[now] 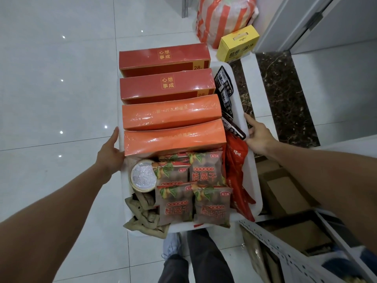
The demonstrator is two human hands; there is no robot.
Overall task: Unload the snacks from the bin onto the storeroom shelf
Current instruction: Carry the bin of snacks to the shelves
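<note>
The bin hangs between the hands with its long axis pointing away from the person. The left hand grips its left rim and the right hand its right rim. The snacks lie inside, equally near both hands.

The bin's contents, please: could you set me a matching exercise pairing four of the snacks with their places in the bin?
Things: 1 red boxes; 2 foil-lidded tub; 3 black sachets; 4 brown packets.
Places in the bin: A along the right wall, far half; B far end; C near end, middle; D by the left wall, near half.
Pairs: 1-B, 2-D, 3-A, 4-C.
</note>
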